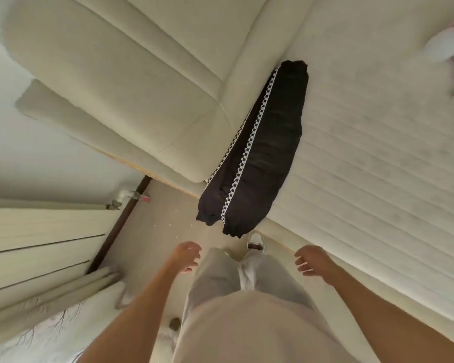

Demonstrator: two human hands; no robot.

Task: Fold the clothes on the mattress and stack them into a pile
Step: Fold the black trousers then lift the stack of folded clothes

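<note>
Both bare forearms extended forward and down. Left hand (186, 256) empty, fingers (194, 251) loosely curled. Right hand (312, 260) likewise empty, loosely curled, well apart from left.

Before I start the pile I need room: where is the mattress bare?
The quilted cream mattress lies bare right of the black checker-striped trousers. Only the far right corner is crowded, by pink and white items.

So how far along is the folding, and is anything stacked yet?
Done: the black track pants, checkered stripe down the side, lie on the mattress with legs together, cuffs hanging over its edge. In hand: nothing; the left hand and right hand are empty, fingers loosely curled. Left: folding the pants shorter, the pale clothes at the far corner, and a pile; none shows.
</note>
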